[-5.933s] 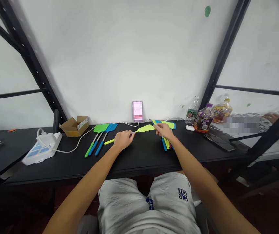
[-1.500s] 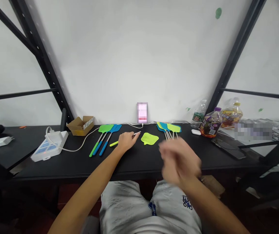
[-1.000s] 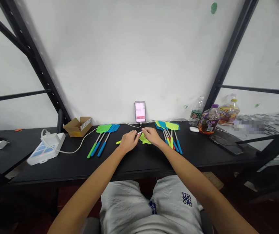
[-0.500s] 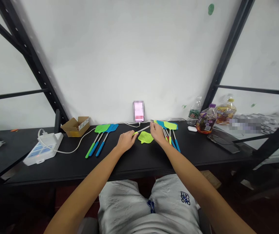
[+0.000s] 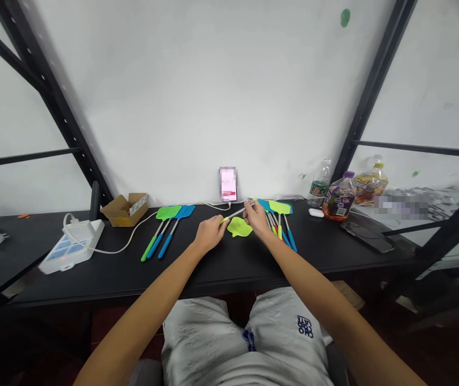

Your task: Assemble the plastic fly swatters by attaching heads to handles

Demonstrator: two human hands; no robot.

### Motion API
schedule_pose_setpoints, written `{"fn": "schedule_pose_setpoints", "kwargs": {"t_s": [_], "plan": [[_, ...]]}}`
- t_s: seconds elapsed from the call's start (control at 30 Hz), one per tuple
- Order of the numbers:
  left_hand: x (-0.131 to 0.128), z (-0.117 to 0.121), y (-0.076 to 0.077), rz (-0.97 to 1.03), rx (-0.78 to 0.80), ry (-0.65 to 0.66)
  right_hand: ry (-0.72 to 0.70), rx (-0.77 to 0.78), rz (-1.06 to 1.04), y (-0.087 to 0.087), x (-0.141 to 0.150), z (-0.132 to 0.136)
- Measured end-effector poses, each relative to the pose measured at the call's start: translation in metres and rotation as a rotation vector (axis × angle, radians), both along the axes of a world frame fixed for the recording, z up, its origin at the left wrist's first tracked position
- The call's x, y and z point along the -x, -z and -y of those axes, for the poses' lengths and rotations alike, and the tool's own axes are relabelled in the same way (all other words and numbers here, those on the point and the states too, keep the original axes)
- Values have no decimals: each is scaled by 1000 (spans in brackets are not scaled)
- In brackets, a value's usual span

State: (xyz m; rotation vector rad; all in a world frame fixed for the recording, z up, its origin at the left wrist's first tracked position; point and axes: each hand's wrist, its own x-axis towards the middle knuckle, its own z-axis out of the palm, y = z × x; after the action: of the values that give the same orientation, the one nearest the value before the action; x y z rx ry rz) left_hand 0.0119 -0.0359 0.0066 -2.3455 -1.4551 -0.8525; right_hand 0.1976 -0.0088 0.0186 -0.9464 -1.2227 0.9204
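Observation:
My left hand [image 5: 209,234] is closed round the yellow-green handle of a fly swatter rod [image 5: 235,214]. The thin metal rod runs up to the right into my right hand [image 5: 256,216], which pinches its far end. A loose yellow-green swatter head [image 5: 239,227] lies flat on the black table [image 5: 112,268] between my hands, apart from the rod. Three swatters, green and blue [image 5: 167,222], lie in a row to the left. A bunch of several swatters [image 5: 279,217] lies to the right of my right hand.
A pink-screened phone [image 5: 228,184] leans on the wall behind, its white cable running left to a power strip [image 5: 70,244]. A small cardboard box [image 5: 125,208] stands back left. Bottles [image 5: 339,198], a white earbud case [image 5: 316,212] and a dark phone [image 5: 368,237] are at the right. Black frame posts flank the table.
The swatter head has come off the rod and lies on the table. My right hand swung away toward my lap, came back, and now pinches the rod's tip.

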Motion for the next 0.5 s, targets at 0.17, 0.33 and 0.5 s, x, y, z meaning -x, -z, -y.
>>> {"fn": "schedule_pose_setpoints", "kwargs": {"t_s": [0.17,0.33,0.5], "plan": [[0,0,0,42,-6,30,-301,61,-60,-3,3,5],[1,-1,-1,55,8,22,-349,49,-58,1,2,2],[-1,-2,-1,50,32,25,-246,60,-83,2,1,-2]]}}
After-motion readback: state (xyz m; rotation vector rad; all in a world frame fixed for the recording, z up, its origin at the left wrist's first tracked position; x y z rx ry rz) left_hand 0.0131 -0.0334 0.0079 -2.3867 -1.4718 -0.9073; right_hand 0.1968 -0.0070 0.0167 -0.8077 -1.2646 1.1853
